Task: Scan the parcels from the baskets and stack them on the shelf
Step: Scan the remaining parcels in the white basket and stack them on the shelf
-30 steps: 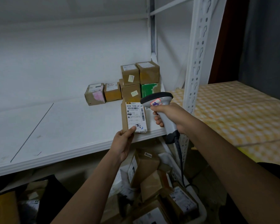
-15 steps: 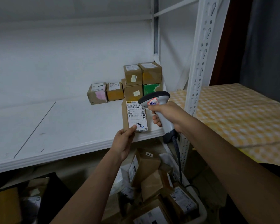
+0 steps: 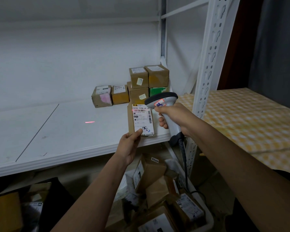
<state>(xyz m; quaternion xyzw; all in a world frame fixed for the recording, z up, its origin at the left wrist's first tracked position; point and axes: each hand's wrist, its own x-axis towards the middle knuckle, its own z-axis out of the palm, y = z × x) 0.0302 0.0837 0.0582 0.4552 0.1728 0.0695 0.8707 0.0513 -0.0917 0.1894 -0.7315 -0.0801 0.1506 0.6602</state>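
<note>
My left hand (image 3: pixel 130 147) pinches the lower corner of a small brown parcel (image 3: pixel 141 120) and holds it upright, white label facing me, over the front edge of the white shelf (image 3: pixel 60 131). My right hand (image 3: pixel 173 119) grips a grey barcode scanner (image 3: pixel 161 100), its head just right of the parcel's top. A red scan line lies across the label's barcode and spills onto the shelf to the left. Several brown parcels (image 3: pixel 139 86) are stacked at the shelf's back right corner.
Below the shelf, a white basket (image 3: pixel 206 216) holds several jumbled cardboard parcels. Darker bins with parcels sit at the lower left. A white perforated upright (image 3: pixel 208 64) stands right of the scanner. A yellow checked surface (image 3: pixel 251 121) spreads out to the right.
The scanner's red line has come on, crossing the label's barcode and the shelf. The parcel and both hands stay in nearly the same place.
</note>
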